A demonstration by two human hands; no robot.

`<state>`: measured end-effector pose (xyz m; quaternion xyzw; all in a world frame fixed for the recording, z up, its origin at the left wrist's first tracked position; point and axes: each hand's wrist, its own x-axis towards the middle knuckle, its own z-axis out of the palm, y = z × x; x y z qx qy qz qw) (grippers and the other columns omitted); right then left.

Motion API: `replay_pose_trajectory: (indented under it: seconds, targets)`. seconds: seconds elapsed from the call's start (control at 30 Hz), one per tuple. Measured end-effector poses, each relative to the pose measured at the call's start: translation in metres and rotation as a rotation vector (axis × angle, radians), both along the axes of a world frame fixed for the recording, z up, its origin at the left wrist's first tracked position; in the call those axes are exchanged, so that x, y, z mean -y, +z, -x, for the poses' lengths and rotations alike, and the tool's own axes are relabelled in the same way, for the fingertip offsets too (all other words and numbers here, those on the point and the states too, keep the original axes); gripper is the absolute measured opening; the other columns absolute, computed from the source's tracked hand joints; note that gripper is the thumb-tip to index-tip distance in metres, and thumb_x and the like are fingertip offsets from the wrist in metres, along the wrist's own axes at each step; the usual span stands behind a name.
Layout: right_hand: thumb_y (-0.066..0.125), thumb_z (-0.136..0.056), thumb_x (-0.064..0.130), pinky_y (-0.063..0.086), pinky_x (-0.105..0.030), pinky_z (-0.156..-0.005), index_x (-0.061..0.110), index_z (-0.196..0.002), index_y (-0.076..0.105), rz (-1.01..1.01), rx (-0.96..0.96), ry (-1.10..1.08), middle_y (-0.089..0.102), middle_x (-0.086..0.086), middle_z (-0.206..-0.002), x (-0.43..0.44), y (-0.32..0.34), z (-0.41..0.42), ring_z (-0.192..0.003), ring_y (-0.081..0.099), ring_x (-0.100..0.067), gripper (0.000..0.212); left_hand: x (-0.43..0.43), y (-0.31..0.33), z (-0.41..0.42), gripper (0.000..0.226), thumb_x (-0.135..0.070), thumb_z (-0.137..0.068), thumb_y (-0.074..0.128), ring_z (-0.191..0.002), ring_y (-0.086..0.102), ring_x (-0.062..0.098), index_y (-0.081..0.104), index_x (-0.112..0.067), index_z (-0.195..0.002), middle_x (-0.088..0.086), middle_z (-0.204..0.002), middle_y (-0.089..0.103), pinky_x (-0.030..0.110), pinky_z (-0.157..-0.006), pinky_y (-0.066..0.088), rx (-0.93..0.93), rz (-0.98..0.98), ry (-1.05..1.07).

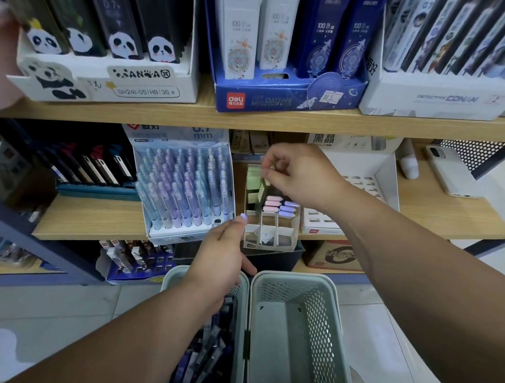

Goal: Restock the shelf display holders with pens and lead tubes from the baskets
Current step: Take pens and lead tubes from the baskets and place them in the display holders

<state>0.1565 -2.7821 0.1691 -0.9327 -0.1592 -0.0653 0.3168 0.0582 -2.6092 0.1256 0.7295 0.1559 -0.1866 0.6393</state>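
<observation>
Lead tubes (277, 207) — pink and purple — sit midway in the cardboard holder (271, 242); right hand (293, 172) pinches a green tube (263, 185) at its twelve o'clock end; left hand (219, 249) grips a purple-capped tube (242, 219) at its nine o'clock; filling step — next, seemingly, steer that into a bare six o'clock cell.

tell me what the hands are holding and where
Right hand pinches the top end of a pale green tube; left hand grips a lilac tube, only its tip showing.
</observation>
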Motion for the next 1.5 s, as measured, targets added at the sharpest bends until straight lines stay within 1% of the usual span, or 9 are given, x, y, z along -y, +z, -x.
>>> replay_pose_trajectory:
  seconds: [0.13,0.37,0.57,0.73,0.93,1.13,1.27,1.37,1.5]
  targets:
    - [0.075,-0.089,0.025,0.054,-0.032,-0.073,0.023,-0.120,0.067,0.105,0.005,0.015,0.066,0.004,-0.077,0.003,0.005,0.000,-0.074,0.064,-0.017,0.032,0.000,0.002,0.000,0.041,-0.053,-0.103,0.039,-0.037,0.051,0.003,0.056,-0.036,-0.135,0.001,-0.069,0.068,0.028,-0.063,0.039,0.007,0.022,0.000]
    - [0.081,-0.084,0.020,0.059,-0.033,-0.076,0.020,-0.096,0.075,0.110,0.005,0.068,0.067,0.014,-0.079,0.000,0.011,0.003,-0.076,0.066,-0.007,0.014,-0.001,0.000,-0.001,0.042,-0.056,-0.102,0.037,-0.037,0.048,0.003,0.055,-0.039,-0.136,0.007,-0.057,0.068,0.029,-0.065,0.039,-0.007,0.001,-0.022]
    - [0.075,-0.090,0.018,0.055,-0.039,-0.078,0.012,-0.103,0.075,0.174,0.157,0.076,0.069,-0.004,-0.096,-0.013,0.005,0.004,-0.084,0.065,-0.021,0.015,-0.002,-0.002,-0.002,0.042,-0.058,-0.102,0.037,-0.040,0.051,0.002,0.054,-0.041,-0.136,0.008,-0.057,0.068,0.027,-0.064,0.037,-0.002,-0.013,-0.026]
    - [0.077,-0.087,0.020,0.055,-0.035,-0.072,0.017,-0.098,0.076,0.160,0.182,0.070,0.068,0.002,-0.082,-0.009,0.012,0.001,-0.076,0.063,-0.018,0.011,-0.003,-0.004,-0.003,0.042,-0.060,-0.101,0.036,-0.053,0.052,0.013,0.053,-0.044,-0.137,0.010,-0.061,0.070,0.029,-0.065,0.039,-0.012,-0.021,-0.032]
    - [0.075,-0.088,0.019,0.053,-0.036,-0.077,0.017,-0.096,0.081,0.228,0.128,0.096,0.067,0.003,-0.090,-0.011,-0.004,0.004,-0.084,0.064,-0.020,0.010,-0.002,-0.004,-0.004,0.036,-0.059,-0.101,0.036,-0.051,0.049,0.016,0.052,-0.046,-0.131,0.009,-0.062,0.071,0.031,-0.064,0.039,-0.005,-0.007,-0.055]
    - [0.060,-0.098,0.025,0.052,-0.034,-0.088,0.019,-0.112,0.076,0.179,0.044,0.094,0.076,0.004,-0.104,0.000,-0.004,0.011,-0.100,0.067,-0.017,0.022,0.006,-0.006,-0.006,0.017,-0.030,-0.105,0.044,-0.047,0.057,0.007,0.059,-0.036,-0.113,0.006,-0.081,0.072,0.022,-0.049,0.047,0.084,0.028,-0.048]
    - [0.068,-0.094,0.033,0.053,-0.038,-0.079,0.021,-0.090,0.075,0.021,-0.101,0.079,0.071,0.010,-0.083,0.012,-0.006,0.020,-0.079,0.064,-0.009,0.015,0.017,-0.010,-0.008,0.013,-0.026,-0.105,0.051,-0.047,0.054,0.006,0.062,-0.033,-0.108,0.006,-0.072,0.065,0.018,-0.049,0.048,0.147,0.044,0.001]
    - [0.074,-0.091,0.028,0.051,-0.039,-0.083,0.015,-0.078,0.077,0.012,-0.105,0.144,0.074,0.000,-0.090,0.019,-0.007,0.024,-0.095,0.066,-0.017,0.019,0.023,-0.012,-0.010,0.014,-0.024,-0.101,0.058,-0.049,0.052,0.001,0.064,-0.029,-0.113,0.006,-0.085,0.059,0.014,-0.048,0.042,0.230,0.043,0.075]
    - [0.076,-0.089,0.029,0.045,-0.035,-0.102,0.019,-0.092,0.081,0.050,-0.160,0.129,0.070,0.001,-0.121,0.027,-0.007,0.028,-0.125,0.054,-0.006,0.011,0.027,-0.015,-0.009,0.021,-0.021,-0.098,0.060,-0.078,0.057,0.013,0.064,-0.035,-0.114,0.008,-0.105,0.059,0.025,-0.070,0.044,0.302,0.020,0.089]
